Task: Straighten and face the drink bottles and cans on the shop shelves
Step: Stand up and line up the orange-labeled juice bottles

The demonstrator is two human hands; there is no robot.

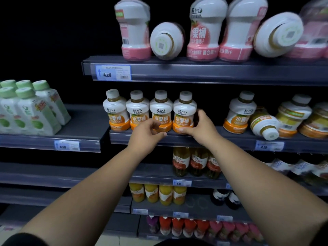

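right hand wrapped the end orange bottle low at the shelf front edge, left hand half-curled, hold unclear; bottle likely stiff, slick plastic, best gripped at its waist.

Dim, dark surroundings; edges blurred and warped.

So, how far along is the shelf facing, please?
Done: three orange bottles stand upright, labels forward. In hand: the right hand grips the fourth orange bottle. Remaining: one toppled bottle further right, and two pink bottles lying on the top shelf.
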